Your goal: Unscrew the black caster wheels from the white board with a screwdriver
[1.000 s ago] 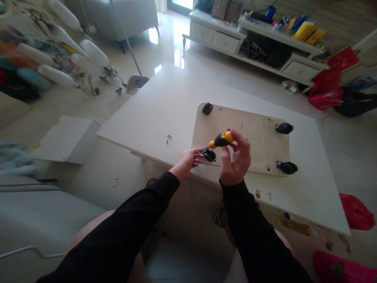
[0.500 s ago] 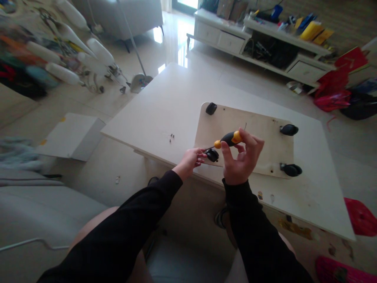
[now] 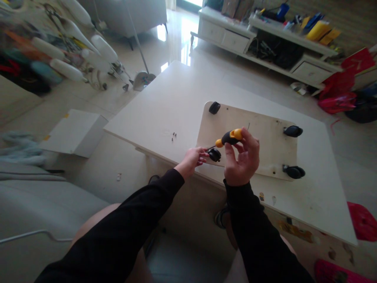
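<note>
A yellow-and-black screwdriver slants over a pale wooden board, its shaft pointing down to the left. My right hand grips the handle with thumb and fingertips. Beside the tip, my left hand has its fingers closed together at the near left caster; what they pinch there is hidden. Other black casters sit at the board's remaining corners: far left, far right and near right. Several small screws lie to the board's left.
The board lies on a white table, whose near edge runs below my hands. A white box stands on the floor at left. Across the room is a white cabinet with clutter on top. Red bags lie at right.
The whole view has shifted slightly. The screwdriver handle has turned a little in my right hand, whose fingers have shifted on it. My left hand stays by the caster.
</note>
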The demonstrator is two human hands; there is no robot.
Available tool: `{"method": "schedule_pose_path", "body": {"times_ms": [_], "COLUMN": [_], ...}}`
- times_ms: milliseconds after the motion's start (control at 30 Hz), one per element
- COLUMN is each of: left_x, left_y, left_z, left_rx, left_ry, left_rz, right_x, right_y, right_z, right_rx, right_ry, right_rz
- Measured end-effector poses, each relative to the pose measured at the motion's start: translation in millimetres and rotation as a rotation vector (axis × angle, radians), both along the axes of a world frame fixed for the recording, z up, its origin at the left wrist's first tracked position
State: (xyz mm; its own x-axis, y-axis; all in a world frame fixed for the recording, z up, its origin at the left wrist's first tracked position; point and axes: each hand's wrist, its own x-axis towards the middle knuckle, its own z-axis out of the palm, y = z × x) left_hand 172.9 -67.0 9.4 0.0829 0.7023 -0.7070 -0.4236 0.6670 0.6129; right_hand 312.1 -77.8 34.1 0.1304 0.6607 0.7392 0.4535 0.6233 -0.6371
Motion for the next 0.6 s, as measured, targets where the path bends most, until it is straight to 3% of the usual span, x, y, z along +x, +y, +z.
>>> {"method": "schedule_pose_path", "body": {"times_ms": [267,467,600], "left_x": [-0.2,0.7,1.0], "left_y": [0.0,-0.6,-0.7], "left_z": [-7.0,-5.1,-4.2], "left_rx": [0.035,0.02,0.026], "left_ry": [0.013,0.001,-0.003], "left_rz": [-0.02,-0.016,-0.02], "right_x": [-1.2,-1.4,1.6], "right_y": [1.0,0.3,2.9], "right_z": [-1.2,-2.0,0.2], "right_rx": [-0.001,-0.004,0.027], "right_ry": [-0.018,-0.021,-0.033], "right_rz": [-0.044,0.072,-0.013]}}
